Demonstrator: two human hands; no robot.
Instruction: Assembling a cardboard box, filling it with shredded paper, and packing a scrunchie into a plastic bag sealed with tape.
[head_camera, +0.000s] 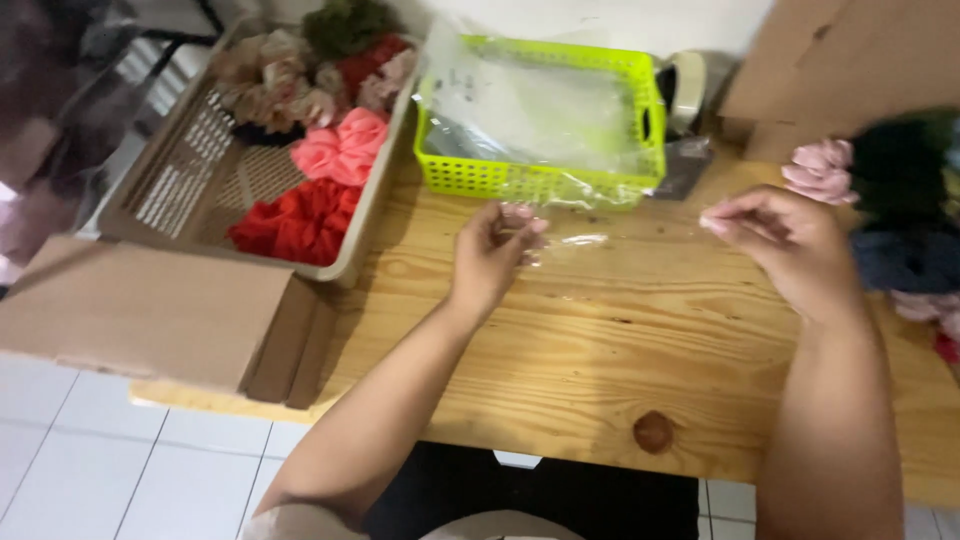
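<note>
My left fingers (520, 222) are pressed together, pinching one end of a clear bag (585, 240), and my right fingers (722, 218) pinch its other end, so the film hangs stretched between my left hand (492, 255) and right hand (785, 250), just above the worktop (600, 340) near its far edge. To do this well, I judge I should keep the pinches at the very rim and the film taut, since it is thin and hard to see against the wood. Just beyond it sits a green basket (540, 180) holding more clear bags. At the worktop's left end a beige tray (375, 225) holds red and pink scrunchies (320, 190), with a cardboard box (140, 310) by it. More scrunchies (900, 200) are heaped at the right edge.
</note>
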